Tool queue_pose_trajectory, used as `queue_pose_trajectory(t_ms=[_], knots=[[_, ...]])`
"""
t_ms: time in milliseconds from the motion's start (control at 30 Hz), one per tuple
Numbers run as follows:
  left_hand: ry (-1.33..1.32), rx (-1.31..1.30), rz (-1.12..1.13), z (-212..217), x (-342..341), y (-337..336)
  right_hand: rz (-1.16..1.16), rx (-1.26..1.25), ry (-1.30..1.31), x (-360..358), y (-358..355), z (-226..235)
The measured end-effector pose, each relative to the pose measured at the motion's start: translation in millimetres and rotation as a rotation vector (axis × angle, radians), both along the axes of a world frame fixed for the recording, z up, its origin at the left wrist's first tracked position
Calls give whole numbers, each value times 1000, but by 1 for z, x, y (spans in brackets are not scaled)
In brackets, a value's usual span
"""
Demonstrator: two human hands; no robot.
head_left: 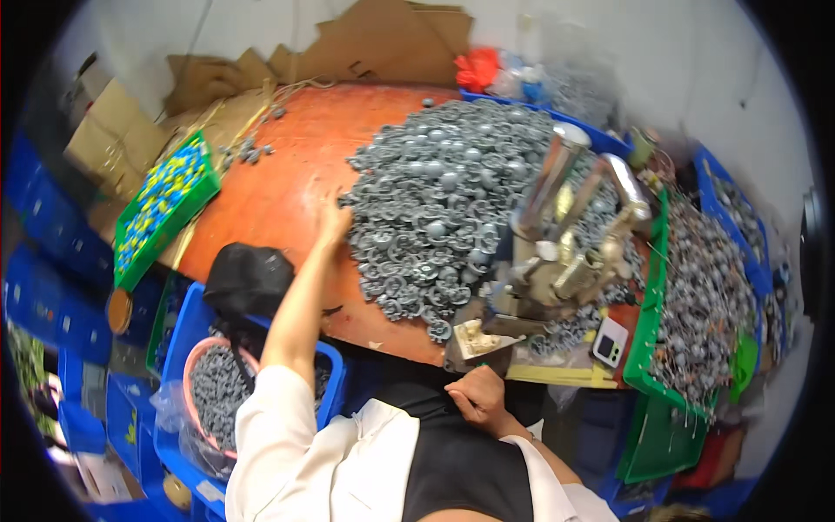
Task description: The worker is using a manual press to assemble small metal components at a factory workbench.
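Work looks far from finished, in our judgement — the heap of grey caps [452, 200] on the orange table [278, 191] is still large. Our left hand [333, 222] reaches its edge, fingers spread on the caps, gripping nothing we can see. Our right hand [477, 396] rests loosely curled below the metal press [557, 252] — whether it holds anything we cannot tell. Finished-looking pieces fill the green tray [648, 348]
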State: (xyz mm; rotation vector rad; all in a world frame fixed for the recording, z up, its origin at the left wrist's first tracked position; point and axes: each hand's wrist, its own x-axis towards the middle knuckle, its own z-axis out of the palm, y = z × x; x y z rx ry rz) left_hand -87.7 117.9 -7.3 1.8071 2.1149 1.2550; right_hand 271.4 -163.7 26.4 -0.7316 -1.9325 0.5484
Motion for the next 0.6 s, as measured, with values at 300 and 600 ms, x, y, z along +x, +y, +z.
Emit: queue_pose_trajectory(t_ms=[300, 600], knots=[[-147, -53, -118, -14, -13, 8, -33, 38, 1, -3, 3, -5], [-577, 130, -231, -18, -1, 9, -158, 137, 54, 47, -6, 23]])
